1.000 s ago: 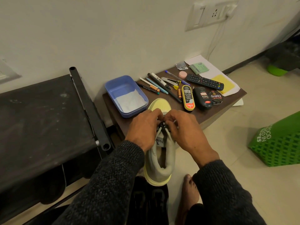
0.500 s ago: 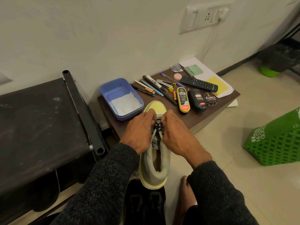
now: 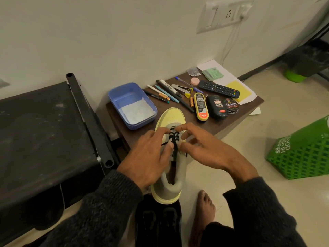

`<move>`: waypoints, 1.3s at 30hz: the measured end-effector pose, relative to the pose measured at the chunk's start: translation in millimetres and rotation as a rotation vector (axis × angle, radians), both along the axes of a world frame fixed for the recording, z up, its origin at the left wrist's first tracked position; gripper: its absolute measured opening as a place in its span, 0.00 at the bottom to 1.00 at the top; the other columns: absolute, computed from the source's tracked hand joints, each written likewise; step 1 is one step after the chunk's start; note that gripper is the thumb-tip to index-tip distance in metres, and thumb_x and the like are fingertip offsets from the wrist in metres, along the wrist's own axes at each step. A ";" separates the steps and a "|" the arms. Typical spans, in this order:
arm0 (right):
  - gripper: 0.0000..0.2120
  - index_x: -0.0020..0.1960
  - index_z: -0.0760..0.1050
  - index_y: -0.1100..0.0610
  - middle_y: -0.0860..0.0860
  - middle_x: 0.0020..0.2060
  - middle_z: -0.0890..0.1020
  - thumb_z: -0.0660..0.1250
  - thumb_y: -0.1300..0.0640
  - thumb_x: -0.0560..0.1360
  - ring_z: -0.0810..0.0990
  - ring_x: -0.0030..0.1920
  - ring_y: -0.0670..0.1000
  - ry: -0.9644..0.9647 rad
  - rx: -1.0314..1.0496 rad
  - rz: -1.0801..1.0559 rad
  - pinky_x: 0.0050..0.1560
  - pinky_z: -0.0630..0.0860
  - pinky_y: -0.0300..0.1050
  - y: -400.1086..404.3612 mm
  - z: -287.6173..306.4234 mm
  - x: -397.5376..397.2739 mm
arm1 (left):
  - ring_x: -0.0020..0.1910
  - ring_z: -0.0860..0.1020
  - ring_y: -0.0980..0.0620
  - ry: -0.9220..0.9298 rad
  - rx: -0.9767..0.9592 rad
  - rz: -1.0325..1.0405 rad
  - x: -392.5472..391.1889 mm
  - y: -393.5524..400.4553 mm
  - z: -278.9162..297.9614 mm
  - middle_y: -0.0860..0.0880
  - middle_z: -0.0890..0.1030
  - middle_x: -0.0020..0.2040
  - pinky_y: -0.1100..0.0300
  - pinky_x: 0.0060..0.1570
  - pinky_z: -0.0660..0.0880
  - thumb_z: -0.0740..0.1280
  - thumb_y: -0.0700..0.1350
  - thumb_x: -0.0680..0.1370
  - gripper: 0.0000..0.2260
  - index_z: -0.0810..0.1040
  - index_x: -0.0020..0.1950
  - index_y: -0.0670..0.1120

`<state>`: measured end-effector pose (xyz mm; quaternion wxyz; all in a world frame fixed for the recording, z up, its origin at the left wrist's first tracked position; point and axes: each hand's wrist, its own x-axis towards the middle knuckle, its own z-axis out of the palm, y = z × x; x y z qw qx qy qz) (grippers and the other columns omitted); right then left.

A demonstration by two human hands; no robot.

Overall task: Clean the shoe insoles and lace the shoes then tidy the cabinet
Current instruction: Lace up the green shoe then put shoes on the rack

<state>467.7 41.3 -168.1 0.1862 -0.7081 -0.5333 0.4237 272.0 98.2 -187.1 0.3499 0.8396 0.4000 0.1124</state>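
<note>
A pale yellow and grey shoe [image 3: 171, 116] lies with its toe on the low brown table [image 3: 229, 124] and its heel toward me. A black lace [image 3: 173, 138] runs through its lower eyelets. My left hand [image 3: 147, 157] sits on the shoe's left side, thumb and fingers pinching the lace near the tongue. My right hand [image 3: 204, 148] is on the shoe's right side, its fingertips curled at the eyelets on the lace. A black shoe [image 3: 158, 221] lies on the floor below, partly hidden by my sleeves.
On the table stand a blue tub [image 3: 131, 104] with white cloth, several pens [image 3: 167, 93], polish tins [image 3: 216, 106], a remote [image 3: 219, 89] and papers [image 3: 238, 91]. A black shoe rack [image 3: 44, 136] is at left, a green basket [image 3: 302, 154] at right, my bare foot [image 3: 204, 207] below.
My hands have spread apart a little along the shoe, baring more of the black lace crossings. The camera has come closer.
</note>
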 end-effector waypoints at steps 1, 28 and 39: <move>0.25 0.70 0.65 0.36 0.44 0.59 0.73 0.71 0.46 0.77 0.77 0.57 0.45 -0.029 -0.019 0.035 0.55 0.79 0.46 -3.0 1.5 0.2 | 0.61 0.72 0.55 0.020 -0.007 -0.009 -1.6 0.0 -0.2 0.54 0.73 0.61 0.54 0.61 0.75 0.62 0.54 0.83 0.19 0.62 0.73 0.61; 0.11 0.58 0.81 0.52 0.54 0.74 0.62 0.70 0.51 0.77 0.64 0.69 0.60 -0.768 0.224 -0.070 0.58 0.76 0.56 3.1 -17.6 -45.9 | 0.42 0.80 0.59 0.060 -0.017 0.354 19.9 4.0 2.3 0.56 0.82 0.42 0.57 0.47 0.82 0.72 0.62 0.75 0.12 0.81 0.45 0.54; 0.11 0.60 0.72 0.54 0.53 0.57 0.68 0.66 0.54 0.79 0.69 0.53 0.53 -0.719 0.349 -0.110 0.44 0.73 0.45 -1.9 -13.8 -45.7 | 0.60 0.78 0.52 0.054 -0.201 0.284 15.8 9.6 3.5 0.52 0.82 0.59 0.52 0.63 0.75 0.67 0.62 0.79 0.25 0.73 0.74 0.56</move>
